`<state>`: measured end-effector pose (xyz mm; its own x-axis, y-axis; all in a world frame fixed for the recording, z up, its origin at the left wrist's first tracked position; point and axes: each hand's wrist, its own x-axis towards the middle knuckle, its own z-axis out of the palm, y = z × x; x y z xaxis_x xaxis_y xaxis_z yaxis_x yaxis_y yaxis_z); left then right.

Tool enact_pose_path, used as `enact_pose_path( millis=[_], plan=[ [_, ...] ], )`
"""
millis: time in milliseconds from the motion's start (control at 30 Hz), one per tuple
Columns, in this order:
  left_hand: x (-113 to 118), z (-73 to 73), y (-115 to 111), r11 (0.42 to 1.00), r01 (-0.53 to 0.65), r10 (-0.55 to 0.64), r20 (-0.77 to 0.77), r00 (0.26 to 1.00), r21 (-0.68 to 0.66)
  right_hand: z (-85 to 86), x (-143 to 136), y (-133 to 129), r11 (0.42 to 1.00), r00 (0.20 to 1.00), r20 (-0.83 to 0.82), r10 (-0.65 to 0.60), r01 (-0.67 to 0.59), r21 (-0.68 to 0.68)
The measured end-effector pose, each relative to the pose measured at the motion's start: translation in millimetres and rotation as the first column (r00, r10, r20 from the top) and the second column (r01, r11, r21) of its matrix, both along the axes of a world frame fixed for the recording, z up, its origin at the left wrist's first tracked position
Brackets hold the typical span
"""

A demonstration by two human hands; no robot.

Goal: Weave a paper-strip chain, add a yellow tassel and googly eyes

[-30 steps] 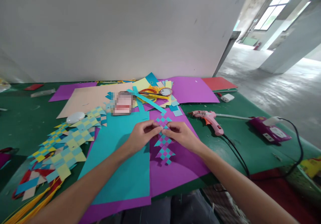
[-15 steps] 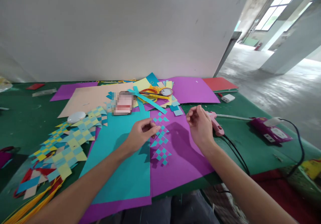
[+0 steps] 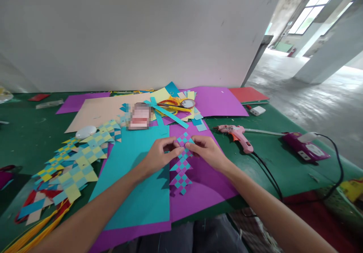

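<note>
A woven strip of teal and purple paper (image 3: 182, 166) hangs between my hands, above the purple sheet (image 3: 210, 185). My left hand (image 3: 164, 151) pinches its left edge near the top, thumb toward the strip. On the opposite edge, my right hand (image 3: 204, 150) pinches it between thumb and fingers. Under my left forearm lies a large teal sheet (image 3: 138, 200). The pink glue gun (image 3: 239, 135) rests on the green table to the right of my right hand.
Woven yellow and blue pieces (image 3: 82, 166) lie at the left beside a white oval object (image 3: 86, 132). A phone (image 3: 140, 116), scissors (image 3: 176, 106) and paper strips sit behind. A purple power strip (image 3: 306, 147) is at the right, with cables.
My right hand has moved left and down from beside the glue gun and taken hold of the woven strip. The strip has shifted slightly downward. My left hand still holds it.
</note>
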<state>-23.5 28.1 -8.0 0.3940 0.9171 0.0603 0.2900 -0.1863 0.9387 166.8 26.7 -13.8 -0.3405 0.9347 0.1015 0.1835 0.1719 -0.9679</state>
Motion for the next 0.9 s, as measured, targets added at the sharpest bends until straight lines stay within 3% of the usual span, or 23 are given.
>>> enact_pose_path(
  millis=[200,400,767,900],
  plan=[
    [-0.4,-0.8,-0.4,0.998,-0.051,0.052,-0.024,0.998,0.046,-0.8,1.8,1.5,0.998,0.998,-0.009,0.062,-0.063,-0.026],
    [-2.0,5.8,2.0,0.989,-0.141,0.138,0.075,0.988,0.033,5.2,-0.4,-1.1,0.986,0.989,-0.037,0.142,-0.145,-0.081],
    [-1.4,-3.8,1.8,1.0,-0.006,0.005,-0.045,0.999,-0.026,-0.8,1.7,2.8,0.994,0.99,-0.089,0.106,-0.107,-0.013],
    [-3.5,-2.5,1.4,1.0,-0.023,0.024,-0.029,0.999,0.018,3.3,0.5,1.5,0.984,0.986,-0.069,0.15,-0.155,-0.086]
  ],
)
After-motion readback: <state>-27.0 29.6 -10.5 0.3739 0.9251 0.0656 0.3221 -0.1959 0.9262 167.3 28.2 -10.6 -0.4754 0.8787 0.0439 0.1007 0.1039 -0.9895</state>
